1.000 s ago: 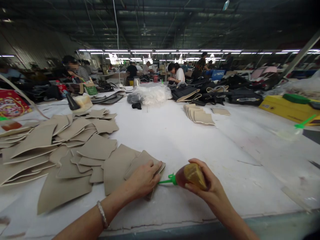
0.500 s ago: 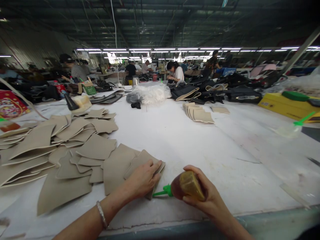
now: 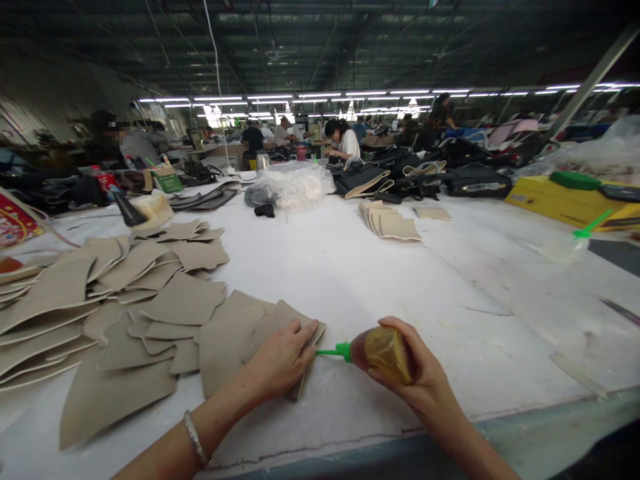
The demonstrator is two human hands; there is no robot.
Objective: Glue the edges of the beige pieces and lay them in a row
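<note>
My left hand (image 3: pixel 280 360) lies flat, fingers together, on the nearest beige cut piece (image 3: pixel 273 323) at the table's front. My right hand (image 3: pixel 407 377) grips a small amber glue bottle (image 3: pixel 383 350) lying sideways, and its green nozzle (image 3: pixel 331 351) points left at the piece's right edge. A silver bracelet (image 3: pixel 194 437) sits on my left wrist. Several more beige cut pieces (image 3: pixel 125 287) are spread overlapping to the left.
A small stack of beige pieces (image 3: pixel 390 223) lies mid-table. A clear plastic bag (image 3: pixel 295 183) and black bags (image 3: pixel 425 180) are farther back, and a yellow box (image 3: pixel 565 203) stands at right. Other people work at distant tables. The table's front edge (image 3: pixel 550 420) runs below my hands.
The bottle's nozzle dipped toward the piece's lower edge, then came back up to its right edge. My left hand stays pressed on the piece. The view has shifted slightly.
</note>
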